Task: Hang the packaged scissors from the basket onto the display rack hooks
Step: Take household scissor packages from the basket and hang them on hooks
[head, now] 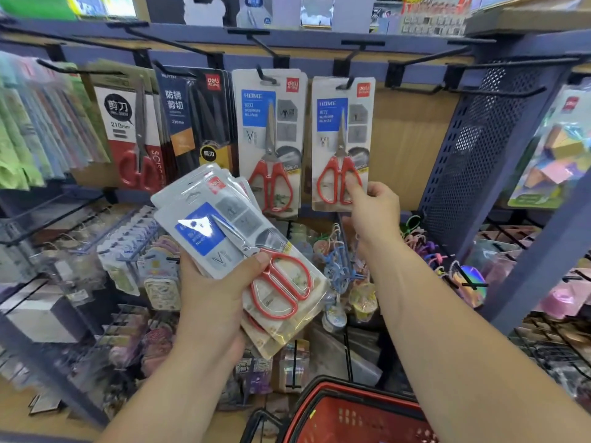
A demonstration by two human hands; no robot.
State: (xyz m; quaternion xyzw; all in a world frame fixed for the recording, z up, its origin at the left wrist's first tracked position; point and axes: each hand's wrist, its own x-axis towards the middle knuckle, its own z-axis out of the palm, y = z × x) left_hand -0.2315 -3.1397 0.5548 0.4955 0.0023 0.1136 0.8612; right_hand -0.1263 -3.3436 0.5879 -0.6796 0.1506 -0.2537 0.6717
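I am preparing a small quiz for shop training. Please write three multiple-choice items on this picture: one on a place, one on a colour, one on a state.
1. Where is the red basket?
A. on the top shelf
B. at the bottom edge of the view
C. at the far left edge

2. What colour are the scissor handles in the stack of packaged scissors that the left hand holds?
A. blue
B. green
C. red

3. The scissors package that the right hand pinches at its lower corner:
A. hangs on a hook
B. lies in the basket
C. lies on the floor

Answers:
1 B, its rim shows below the forearms.
2 C, red loops show through the clear blister.
3 A, the hook passes through its top slot.
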